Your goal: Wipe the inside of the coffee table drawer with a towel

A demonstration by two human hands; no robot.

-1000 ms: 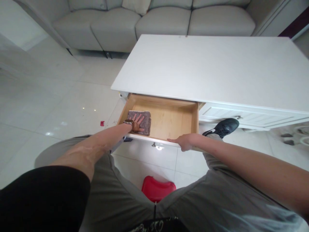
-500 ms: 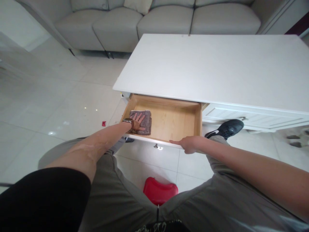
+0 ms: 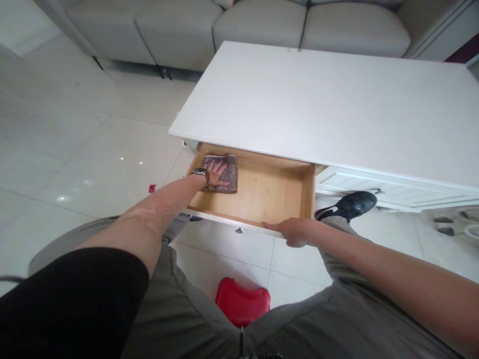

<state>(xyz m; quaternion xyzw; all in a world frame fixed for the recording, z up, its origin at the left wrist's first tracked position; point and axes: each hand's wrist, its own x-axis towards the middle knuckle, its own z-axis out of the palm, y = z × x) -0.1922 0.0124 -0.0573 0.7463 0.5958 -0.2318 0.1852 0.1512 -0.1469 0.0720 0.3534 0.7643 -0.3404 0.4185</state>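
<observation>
My left hand [image 3: 217,174], with a watch [image 3: 199,171] on its wrist, lies flat with fingers spread on a folded grey-brown cloth [image 3: 231,173]. Under that palm the cloth rests on the bottom of a pulled-out wooden drawer [image 3: 271,192], at the left end towards the back. At the drawer's front right, my right hand [image 3: 295,231] is closed over the top edge of the white front panel. Its thumb lies along the rim, and the fingers curl down outside. A small metal knob [image 3: 239,230] sticks out from the panel, touched by neither hand.
The drawer belongs to a white coffee table [image 3: 318,104], with a grey sofa [image 3: 258,25] behind it. A red stool [image 3: 243,301] shows between my legs. My black shoe [image 3: 354,205] stands right of the drawer. A small red scrap [image 3: 151,188] lies on the tiled floor.
My left hand and the cloth under it have slid away from the drawer's front towards its back. My right hand keeps its grip on the front edge. The view has shifted slightly.
</observation>
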